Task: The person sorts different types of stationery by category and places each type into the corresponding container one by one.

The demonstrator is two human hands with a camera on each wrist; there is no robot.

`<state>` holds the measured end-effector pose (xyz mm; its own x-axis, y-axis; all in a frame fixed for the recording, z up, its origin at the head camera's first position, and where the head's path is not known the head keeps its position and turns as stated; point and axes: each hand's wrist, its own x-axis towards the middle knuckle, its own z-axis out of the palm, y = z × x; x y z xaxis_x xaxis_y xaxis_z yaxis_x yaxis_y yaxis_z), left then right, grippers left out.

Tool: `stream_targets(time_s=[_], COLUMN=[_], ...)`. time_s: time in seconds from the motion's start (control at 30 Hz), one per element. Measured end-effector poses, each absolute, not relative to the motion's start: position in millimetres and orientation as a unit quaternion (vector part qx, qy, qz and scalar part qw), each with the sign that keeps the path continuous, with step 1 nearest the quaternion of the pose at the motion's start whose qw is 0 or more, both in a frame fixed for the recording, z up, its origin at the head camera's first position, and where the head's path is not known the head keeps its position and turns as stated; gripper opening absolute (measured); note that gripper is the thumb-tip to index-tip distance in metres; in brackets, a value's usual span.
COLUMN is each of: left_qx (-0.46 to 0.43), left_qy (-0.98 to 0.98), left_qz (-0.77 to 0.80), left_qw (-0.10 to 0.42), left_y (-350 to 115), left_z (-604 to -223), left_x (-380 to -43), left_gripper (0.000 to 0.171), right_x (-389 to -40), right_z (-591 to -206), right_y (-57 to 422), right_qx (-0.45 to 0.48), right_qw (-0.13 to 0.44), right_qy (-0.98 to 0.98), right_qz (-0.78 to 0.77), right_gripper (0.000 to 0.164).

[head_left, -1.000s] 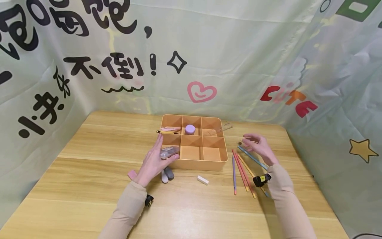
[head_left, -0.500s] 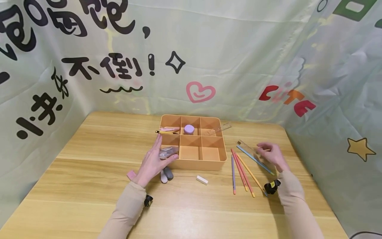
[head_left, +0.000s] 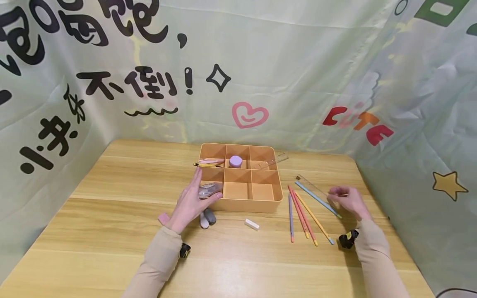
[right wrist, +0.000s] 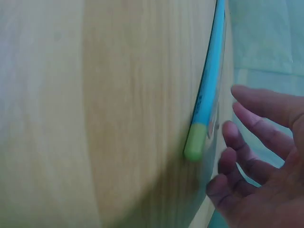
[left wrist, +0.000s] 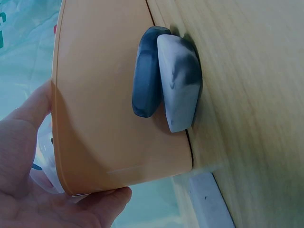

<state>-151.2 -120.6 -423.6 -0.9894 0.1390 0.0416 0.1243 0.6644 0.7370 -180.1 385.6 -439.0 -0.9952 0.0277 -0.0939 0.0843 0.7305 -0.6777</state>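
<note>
My left hand (head_left: 187, 205) spans the front left corner of an orange divided tray (head_left: 238, 205), fingers straight along the left wall and thumb over the front rim. Beneath the thumb, a rounded see-through plastic item (head_left: 209, 190) sits in the front left compartment. A dark grey and white oblong object (left wrist: 147, 71) lies against the tray's front wall. On the right, my right hand (head_left: 349, 200) hovers by the near end of a clear ruler (head_left: 309, 182), beside a blue pencil (right wrist: 206, 95) with a green end. Its fingers are loosely bent and spread, with nothing visible between them.
Purple, red and yellow pencils (head_left: 314, 217) lie right of the tray. A white eraser (head_left: 251, 224) lies in front, a pink block (head_left: 163, 218) left. The tray's back row holds a purple-lidded jar (head_left: 235, 161), pens (head_left: 210, 161) and another clear ruler (head_left: 273, 160). Curtains surround the table.
My right hand has moved right and toward me along the clear ruler, from its far end to its near end. My left hand stays at the tray's corner.
</note>
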Motion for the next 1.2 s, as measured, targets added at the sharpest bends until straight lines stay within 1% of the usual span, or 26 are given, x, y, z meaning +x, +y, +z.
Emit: stream_targets(time_s=[0.17, 0.4, 0.63, 0.87, 1.2], left_qx=[0.074, 0.076, 0.077, 0.074, 0.075], left_qy=[0.911, 0.91, 0.911, 0.911, 0.912], left_qz=[0.406, 0.407, 0.406, 0.405, 0.403], left_qw=[0.005, 0.005, 0.005, 0.004, 0.002], left_y=[-119.4, -117.9, -117.5, -119.2, -120.4], left_z=[-422.7, -423.2, -423.4, -424.5, -424.7], left_x=[-151.4, -151.8, -151.7, -151.5, -151.3], left_gripper=[0.111, 0.11, 0.111, 0.11, 0.11], right_x=[-176.7, -170.5, -169.0, -170.7, -170.4], right_z=[-440.6, -442.3, -444.4, -445.9, -447.9], right_y=[392.6, 403.0, 405.2, 403.1, 398.8], right_qx=[0.025, 0.046, 0.045, 0.031, 0.022], right_qw=[0.058, 0.076, 0.079, 0.081, 0.079], right_qy=[0.925, 0.912, 0.909, 0.913, 0.915], right_qz=[-0.375, -0.401, -0.407, -0.399, -0.396], right_gripper=[0.043, 0.047, 0.044, 0.046, 0.043])
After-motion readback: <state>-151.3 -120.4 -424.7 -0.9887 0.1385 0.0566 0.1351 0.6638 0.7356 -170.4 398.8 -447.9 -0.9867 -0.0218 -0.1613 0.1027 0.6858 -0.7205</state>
